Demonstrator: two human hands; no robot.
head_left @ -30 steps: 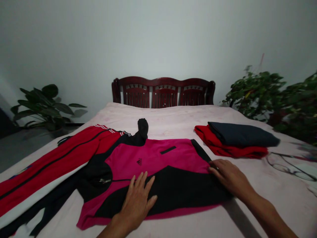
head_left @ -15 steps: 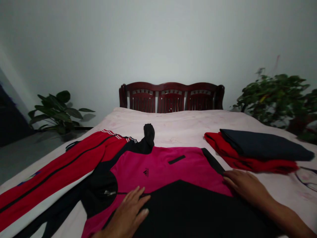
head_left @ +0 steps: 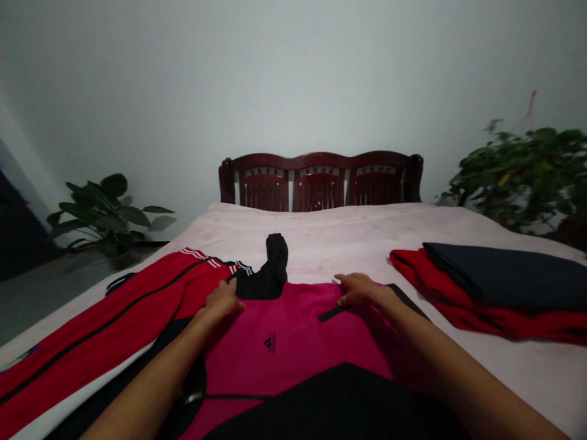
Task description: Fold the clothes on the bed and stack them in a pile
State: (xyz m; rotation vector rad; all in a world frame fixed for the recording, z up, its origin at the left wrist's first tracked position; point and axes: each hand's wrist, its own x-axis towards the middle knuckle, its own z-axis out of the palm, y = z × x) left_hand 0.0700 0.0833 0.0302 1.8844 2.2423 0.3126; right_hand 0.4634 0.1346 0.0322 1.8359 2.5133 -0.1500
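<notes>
Squarely at lower centre of the frame, a magenta-and-black Adidas zip jacket (head_left: 284, 342) lies spread on the bed, its black hood (head_left: 275, 266) poking up toward the headboard. The person's left hand (head_left: 222, 300) rests at the jacket's upper left edge beside the hood, fingers loosely curled. The right hand (head_left: 360, 289) lies on the upper edge, fingers slightly apart, near a short black strip (head_left: 332, 313). Whether either hand pinches the cloth, I cannot tell. Along the left edge of the frame stretches a red track garment with white stripes (head_left: 114, 311), touching the jacket. At right sits a folded red garment (head_left: 458, 315) under a folded dark navy one (head_left: 499, 275). A pale pink bedspread (head_left: 330, 235) covers the bed, backed by a dark red slatted wooden headboard (head_left: 321, 181). Leafy green potted plants stand at left (head_left: 107, 214) and right (head_left: 518, 177), before a pale grey wall (head_left: 293, 79), with a grey floor (head_left: 36, 299) at far left.
</notes>
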